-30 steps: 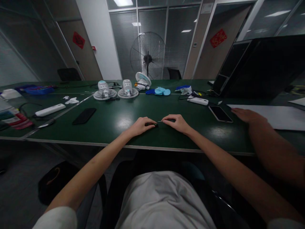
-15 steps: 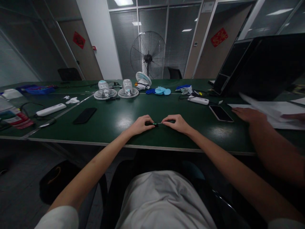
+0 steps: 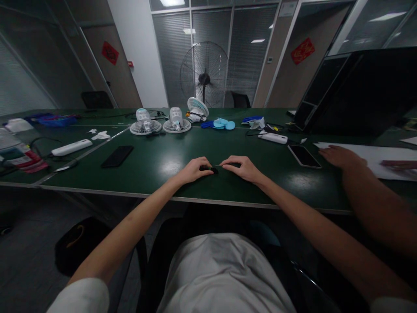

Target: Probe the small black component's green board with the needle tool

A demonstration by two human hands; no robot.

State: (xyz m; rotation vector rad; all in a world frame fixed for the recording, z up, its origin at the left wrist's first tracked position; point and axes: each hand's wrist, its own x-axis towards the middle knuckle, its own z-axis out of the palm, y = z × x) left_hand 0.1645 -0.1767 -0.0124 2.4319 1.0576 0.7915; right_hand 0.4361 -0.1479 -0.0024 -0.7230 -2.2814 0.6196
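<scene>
My left hand (image 3: 195, 170) is closed, thumb and fingers pinching a small black object (image 3: 214, 170) just above the green tabletop (image 3: 182, 150). Facing it, my right hand (image 3: 240, 167) is closed in a pinch on a thin pale rod (image 3: 219, 165), whose short end points toward the black object. A narrow space separates the two sets of fingertips. Too little shows to tell the exact kind of either piece, and whether the rod touches the black object cannot be made out.
Small white fans (image 3: 176, 121) stand at the back, beside light-blue fan blades (image 3: 224, 124). Phones lie left (image 3: 117, 156) and right (image 3: 304, 156). White power strips (image 3: 273, 138) rest farther back. At right, another person's hand (image 3: 342, 156) lies on white paper (image 3: 374, 152), near a large black monitor (image 3: 365, 95).
The rod spanned the space between my hands before; now only a short end shows at my right fingertips. The other person's lifted paper has come down flat. The view shifted slightly.
</scene>
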